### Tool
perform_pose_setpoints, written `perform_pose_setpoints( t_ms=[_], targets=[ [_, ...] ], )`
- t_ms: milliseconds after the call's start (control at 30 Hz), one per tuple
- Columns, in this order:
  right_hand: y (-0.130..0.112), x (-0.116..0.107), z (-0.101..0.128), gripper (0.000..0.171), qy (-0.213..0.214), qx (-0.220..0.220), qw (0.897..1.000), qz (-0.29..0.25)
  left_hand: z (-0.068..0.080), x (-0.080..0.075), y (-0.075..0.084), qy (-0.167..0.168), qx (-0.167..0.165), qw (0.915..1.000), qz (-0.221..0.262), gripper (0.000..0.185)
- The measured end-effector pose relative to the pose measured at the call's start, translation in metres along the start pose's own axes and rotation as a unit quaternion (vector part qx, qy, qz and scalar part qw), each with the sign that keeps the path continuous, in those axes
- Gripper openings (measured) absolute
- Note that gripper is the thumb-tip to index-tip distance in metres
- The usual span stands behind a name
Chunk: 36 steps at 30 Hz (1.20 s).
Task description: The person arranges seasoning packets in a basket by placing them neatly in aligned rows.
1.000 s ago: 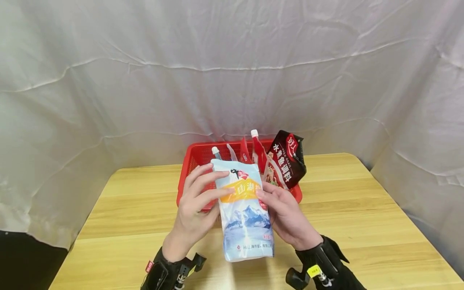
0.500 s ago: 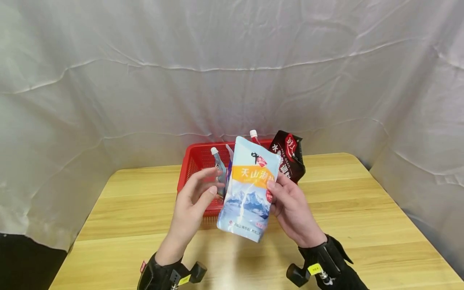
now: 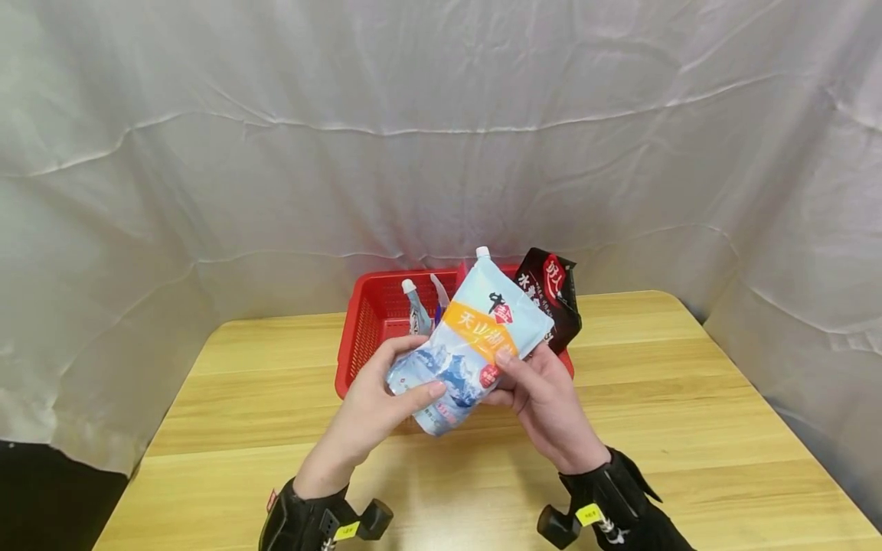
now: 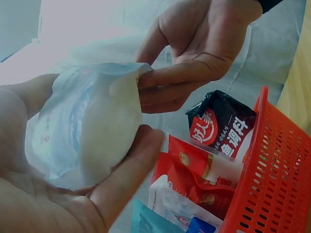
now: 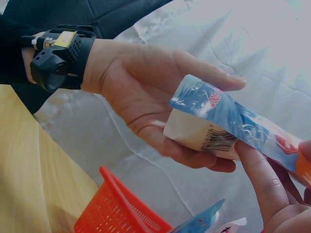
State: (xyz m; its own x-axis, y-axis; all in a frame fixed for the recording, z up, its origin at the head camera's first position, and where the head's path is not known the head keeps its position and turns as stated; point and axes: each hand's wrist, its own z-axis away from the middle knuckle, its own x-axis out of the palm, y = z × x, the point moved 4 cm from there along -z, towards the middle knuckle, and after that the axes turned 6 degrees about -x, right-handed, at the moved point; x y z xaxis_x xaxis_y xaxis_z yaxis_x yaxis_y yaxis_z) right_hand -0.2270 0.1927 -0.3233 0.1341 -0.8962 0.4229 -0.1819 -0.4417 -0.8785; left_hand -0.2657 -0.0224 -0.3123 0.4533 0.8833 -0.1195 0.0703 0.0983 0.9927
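Wooden table (image 3: pixel 689 398): I see the pouch (image 3: pixel 468 344) above it, long axis tilted, top up-right, gripped by left hand (image 3: pixel 382 398) and right hand (image 3: pixel 544 398). Red basket (image 3: pixel 361 321) behind holds sachets (image 3: pixel 551 295).

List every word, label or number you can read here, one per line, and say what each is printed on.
"天山湖盐": orange band of the blue-and-white bag that the left hand and right hand hold.
"好人家": red logo on the dark packet in the red basket.
"水煮鱼调料": white letters on that packet, partly hidden.
Barcode digits and red figures on the bag's bottom end, right wrist view: too small to read.
Yellow wrist tags: unreadable.
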Motion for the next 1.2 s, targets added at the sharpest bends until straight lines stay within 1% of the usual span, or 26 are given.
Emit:
perform_pose_setpoints(
  t_ms=[67,200,367,467,533,633,800,900,967,1067,1133,1200],
  targets=[
    [0.001,0.001,0.0,0.052,-0.006,0.003,1.0,-0.001,0.0,-0.003,0.0,0.01,0.0,1.0,0.0,0.06],
    [0.002,0.001,-0.001,0.051,-0.016,0.012,1.0,0.002,-0.001,-0.008,-0.001,0.018,0.008,0.9998,0.008,0.053],
    [0.002,-0.001,-0.003,0.049,-0.03,0.025,0.999,0.015,-0.001,-0.015,-0.002,0.013,0.017,0.9995,0.025,0.048],
    [0.001,-0.004,-0.004,0.044,-0.04,0.017,0.999,0.016,-0.001,-0.019,-0.002,0.005,0.017,0.9992,0.036,0.047],
    [-0.002,-0.006,-0.005,0.041,-0.041,0.009,0.999,0.016,0.0,-0.022,-0.002,-0.005,0.018,0.9989,0.044,0.048],
    [-0.007,-0.011,-0.006,0.04,-0.038,0.002,0.999,0.028,0.001,-0.025,-0.001,-0.024,0.021,0.9982,0.05,0.048],
    [-0.015,-0.019,-0.006,0.046,-0.016,0.021,0.997,0.069,0.001,-0.03,-0.001,-0.057,0.03,0.9971,0.04,0.047],
    [-0.018,-0.022,-0.007,0.05,-0.016,0.037,0.995,0.096,0.001,-0.032,-0.002,-0.084,0.035,0.9953,0.034,0.046],
    [-0.019,-0.024,-0.007,0.052,-0.022,0.054,0.992,0.116,0.001,-0.033,-0.004,-0.105,0.032,0.9934,0.033,0.044],
    [-0.017,-0.026,-0.006,0.055,-0.043,0.087,0.985,0.145,0.0,-0.033,-0.007,-0.133,0.019,0.9906,0.026,0.043],
    [-0.014,-0.026,-0.006,0.054,-0.058,0.109,0.978,0.165,-0.001,-0.033,-0.01,-0.148,0.009,0.9887,0.019,0.042],
    [-0.012,-0.026,-0.006,0.05,-0.075,0.12,0.973,0.183,-0.002,-0.032,-0.013,-0.159,0.003,0.9872,0.009,0.042]
  ],
)
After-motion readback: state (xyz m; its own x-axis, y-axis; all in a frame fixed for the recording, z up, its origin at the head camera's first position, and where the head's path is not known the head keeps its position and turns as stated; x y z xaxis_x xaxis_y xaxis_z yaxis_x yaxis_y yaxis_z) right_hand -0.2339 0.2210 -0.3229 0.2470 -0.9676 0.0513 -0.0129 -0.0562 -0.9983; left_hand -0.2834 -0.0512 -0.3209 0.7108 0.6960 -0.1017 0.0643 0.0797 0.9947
